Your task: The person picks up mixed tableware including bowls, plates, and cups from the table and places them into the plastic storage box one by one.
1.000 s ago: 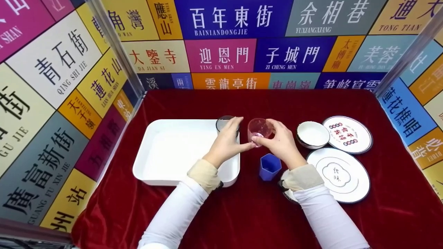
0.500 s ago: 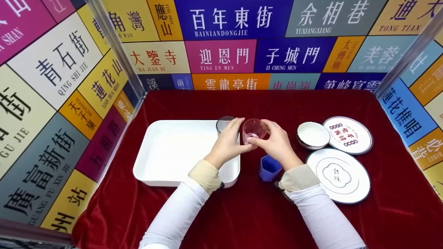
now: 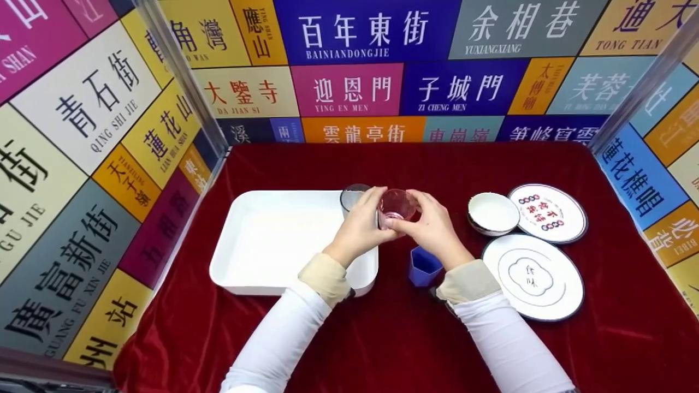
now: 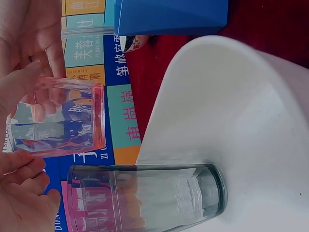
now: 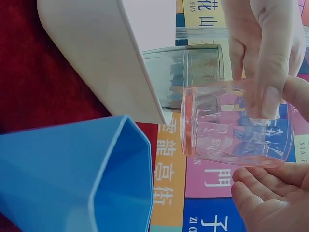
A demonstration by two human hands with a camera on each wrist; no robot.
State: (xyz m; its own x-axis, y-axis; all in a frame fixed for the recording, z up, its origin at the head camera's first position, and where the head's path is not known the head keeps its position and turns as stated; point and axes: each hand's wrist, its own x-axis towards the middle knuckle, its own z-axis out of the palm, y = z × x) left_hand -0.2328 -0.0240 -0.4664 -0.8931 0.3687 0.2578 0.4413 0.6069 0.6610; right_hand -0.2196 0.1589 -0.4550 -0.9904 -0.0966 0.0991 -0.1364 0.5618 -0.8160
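A clear pink cup (image 3: 397, 204) is held upright between both hands, beside the right rim of the white tray (image 3: 273, 240). My left hand (image 3: 357, 225) grips its left side, the thumb lying across the cup in the right wrist view. My right hand (image 3: 435, 225) holds the right side, its thumb in front of the pink cup (image 4: 58, 118) in the left wrist view. A grey see-through tumbler (image 4: 149, 198) stands in the tray's back right corner, partly hidden behind my left fingers in the head view. Near my right wrist is a blue six-sided cup (image 3: 425, 267).
Stacked bowls (image 3: 494, 212) stand at the right, beside a plate with red writing (image 3: 548, 213). A larger dark-rimmed plate (image 3: 551, 297) lies nearer. Red cloth (image 3: 393, 349) covers the table, and panels with street names (image 3: 349, 90) rise behind it.
The pink cup has moved left and slightly nearer in the right hand, into the left hand's fingers. My left hand has stayed almost in place.
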